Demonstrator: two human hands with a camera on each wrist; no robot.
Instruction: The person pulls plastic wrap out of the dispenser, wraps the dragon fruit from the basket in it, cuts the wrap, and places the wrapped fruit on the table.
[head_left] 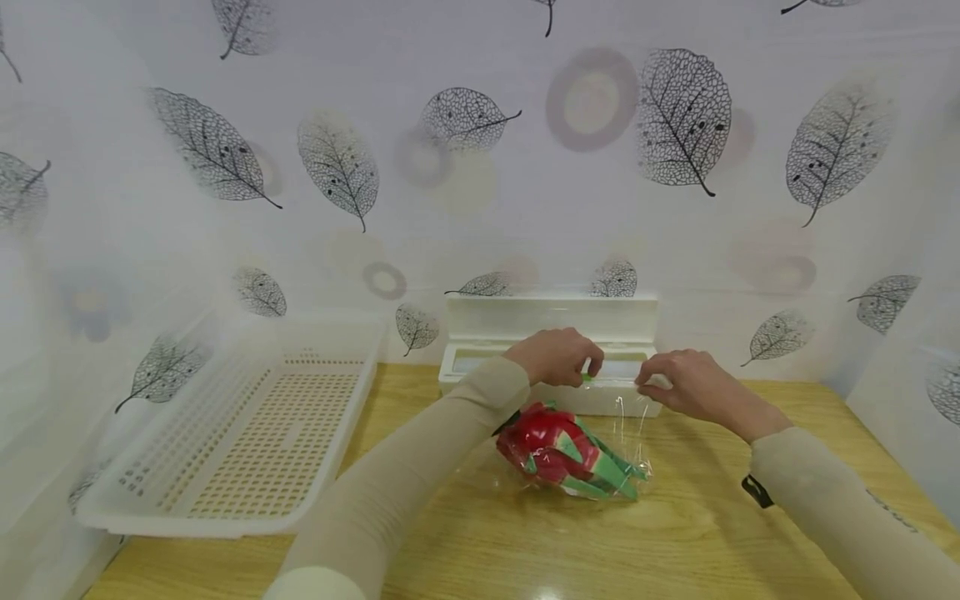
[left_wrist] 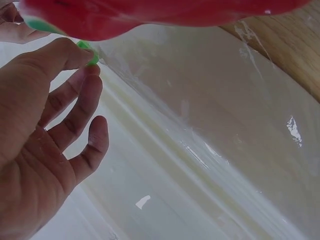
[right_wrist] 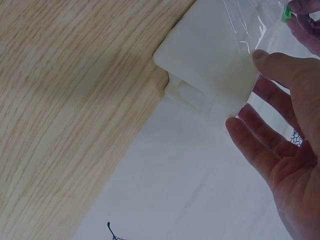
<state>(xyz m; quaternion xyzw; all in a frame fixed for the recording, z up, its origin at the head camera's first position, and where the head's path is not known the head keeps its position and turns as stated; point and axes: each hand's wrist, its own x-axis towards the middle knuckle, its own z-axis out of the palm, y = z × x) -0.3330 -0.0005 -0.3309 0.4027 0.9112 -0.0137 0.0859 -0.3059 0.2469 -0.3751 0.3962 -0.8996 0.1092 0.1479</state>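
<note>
We pinch a green slider (head_left: 587, 377) with our left hand (head_left: 558, 357) and clear wrap (head_left: 626, 414) with our right hand (head_left: 686, 385), at the white box (head_left: 551, 329) behind the red fruit (head_left: 558, 450).

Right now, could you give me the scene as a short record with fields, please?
Surface: wooden table
Left hand: pinches a small green slider at the white wrap dispenser
Right hand: fingers at the dispenser's right end, on the clear film
Dispenser lid: open, standing up
Fruit: red dragon fruit with green tips, lying on the film in front of the dispenser
Other: white perforated basket, on the left
</note>
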